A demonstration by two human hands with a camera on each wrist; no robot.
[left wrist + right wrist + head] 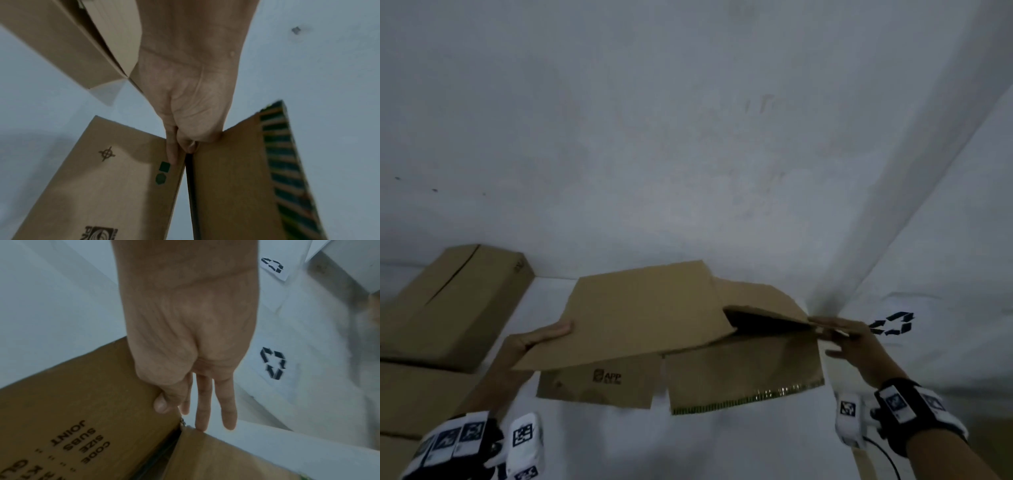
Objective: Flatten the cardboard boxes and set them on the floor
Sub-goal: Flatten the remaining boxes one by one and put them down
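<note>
Left fingers (171, 151): curled at the left edge of the held box (650, 318); in the left wrist view thumb and forefinger pinch a cardboard layer where two panels meet, with a dark slit running away below them.

Right fingers (203, 404): straight and close together, laid along the box's right-hand corner, thumb pressed on the printed panel; nothing is curled round the board, so this reads as a flat press rather than a grip.

Left hand (541, 337): at the box's left end, thumb lying on top of the upper panel in the head view.

Right hand (849, 339): at the opposite end, touching the corner where the upper panel lifts off the lower one.

Held box: carried in the air between the two hands, long axis running left to right, nearly collapsed; a dark gap gapes near the right hand, and two lower flaps hang toward the person, one edged with a green printed strip.

Which hand is nearer the work: the right, judging by the open gap at its fingertips; pressing there should close the last fold.

Other boxes (448, 301): brown cartons lying to the left, apart from the held one.

White sheet (273, 365): pale board with recycling marks, just beyond the right hand.

Floor (599, 442): pale surface below the hanging flaps.
</note>
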